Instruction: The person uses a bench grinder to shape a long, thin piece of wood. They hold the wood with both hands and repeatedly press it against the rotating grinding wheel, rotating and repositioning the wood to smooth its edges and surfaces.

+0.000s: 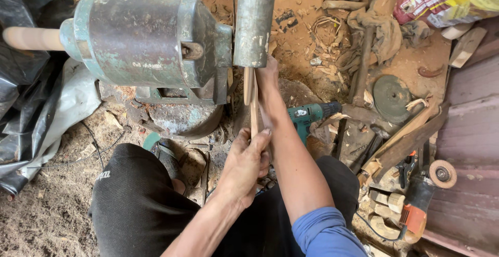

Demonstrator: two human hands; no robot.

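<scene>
A thin wooden strip point(253, 112) stands on edge under a grey sanding drum point(254, 20) fixed to a worn green motor point(148, 41). My left hand point(247, 164) grips the strip's near end. My right hand point(267, 88) holds the strip further up, right below the drum, with the forearm crossing over the left wrist. The strip's far end touches the drum's lower edge. A wooden spindle point(31, 38) sticks out of the motor's left side.
A green cordless drill point(307, 115) lies just right of my hands. An orange angle grinder point(421, 197) and wood scraps sit at the lower right. A round metal disc point(391, 97), rags and sticks lie on the sawdust floor. Black plastic sheet point(26, 95) at left.
</scene>
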